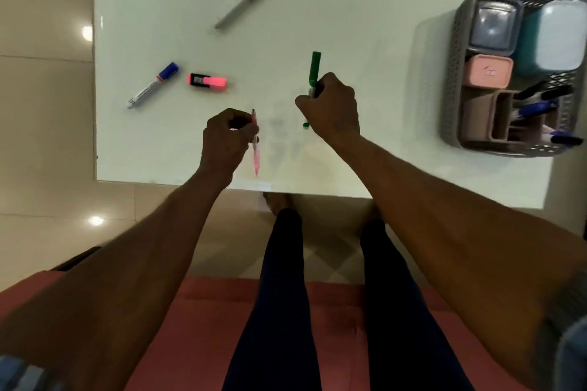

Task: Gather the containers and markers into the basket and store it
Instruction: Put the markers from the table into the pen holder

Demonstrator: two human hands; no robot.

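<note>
Markers are split between the surface (349, 25) and the basket (457, 41).

Head view:
- Basket sits at far right of surface. Inside: grey container (492, 25), teal container (559, 37), pink container (487, 71), plus a tan organizer (505, 117) w/ dark markers already in it.
- Left hand (227, 139), near-centre, fingers curled round a pink pen (255, 152).
- Right hand (332, 106) grips a green marker (315, 68), cap end pointing far; lower tip shows below the fist.
- Loose on surface: blue-capped marker (241, 2) far centre; second blue-capped marker (152, 85) at left; pink highlighter (207, 81) just beside it, apart.

Step in hand (est.): marker pickup, both hands loaded; containers look already stowed.

Next move (est.): carry both items right to basket, drop into organizer slots. Then collect 3 remaining items at left/far. Basket is well apart from the left hand, so a long cross-reach or a hand-to-hand transfer is req'd.
</note>
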